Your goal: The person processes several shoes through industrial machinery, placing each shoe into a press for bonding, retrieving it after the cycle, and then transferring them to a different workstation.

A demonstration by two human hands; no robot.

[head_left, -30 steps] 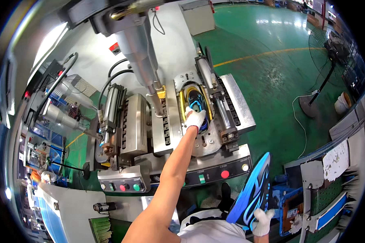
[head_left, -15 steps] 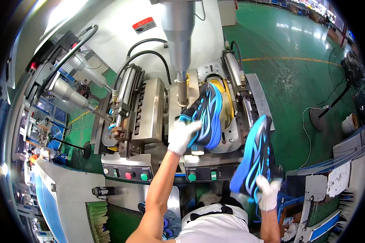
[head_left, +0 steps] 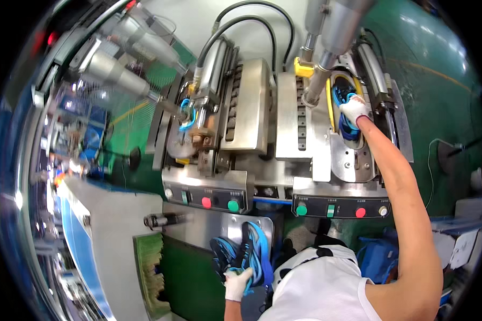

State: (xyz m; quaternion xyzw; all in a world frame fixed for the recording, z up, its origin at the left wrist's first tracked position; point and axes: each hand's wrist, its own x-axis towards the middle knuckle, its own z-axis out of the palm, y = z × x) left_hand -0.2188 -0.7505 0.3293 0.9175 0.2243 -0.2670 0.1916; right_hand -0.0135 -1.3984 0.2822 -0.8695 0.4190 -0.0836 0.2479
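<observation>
My left hand [head_left: 238, 283], in a white glove, is closed on the heel end of a black-and-blue sneaker [head_left: 257, 250] with a bright blue sole. It holds the shoe low, over a steel shelf in front of the machine. Another dark blue-trimmed sneaker [head_left: 223, 250] lies close against its left side. Farther off, my gloved right hand [head_left: 354, 108] is on a second black-and-blue sneaker [head_left: 345, 95], gripping it around the ankle opening. That shoe sits in the yellow-edged cradle [head_left: 330, 107] of the right press station, toe away from me.
Metal press rams [head_left: 320, 80] hang just left of the right cradle. A left station [head_left: 198, 128] has its own ram and blue loop. Control panels with green and red buttons [head_left: 233, 206] run along the front. A blue crate [head_left: 377, 259] stands low at right.
My left hand has brought its sneaker down from the press to the steel shelf. My right hand has carried its sneaker from the lower right into the right cradle. The view has shifted left.
</observation>
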